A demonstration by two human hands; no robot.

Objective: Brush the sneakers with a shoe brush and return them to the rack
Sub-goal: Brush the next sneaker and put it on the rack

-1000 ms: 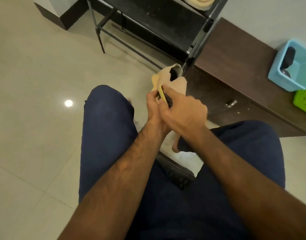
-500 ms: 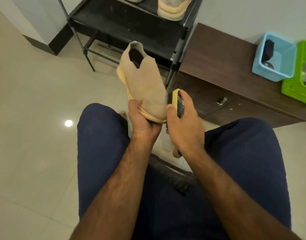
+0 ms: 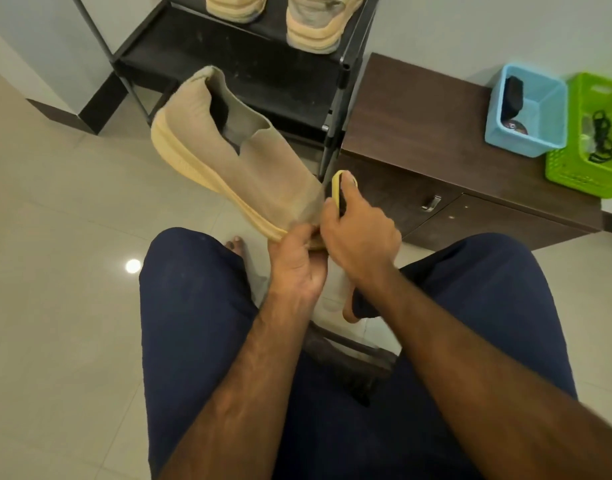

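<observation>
A beige knit sneaker (image 3: 242, 157) with a pale yellow sole is held in the air above my knees, heel pointing up and left toward the rack. My left hand (image 3: 297, 265) grips its toe from below. My right hand (image 3: 358, 233) holds a yellow shoe brush (image 3: 340, 192) with dark bristles, pressed against the right side of the toe. Most of the brush is hidden by my fingers. The black metal shoe rack (image 3: 263, 64) stands just behind the sneaker, with two more beige sneakers (image 3: 315, 22) on an upper shelf.
A low dark brown cabinet (image 3: 418, 116) sits right of the rack, carrying a blue basket (image 3: 526, 112) and a green basket (image 3: 588, 140). My legs in dark blue trousers fill the foreground over a pale tiled floor (image 3: 55, 237). A dark stool edge shows between my knees.
The sneaker has tipped over to the left, its heel now farther from me. My right hand has brought the brush against the toe. The camera has tilted up, showing more of the rack.
</observation>
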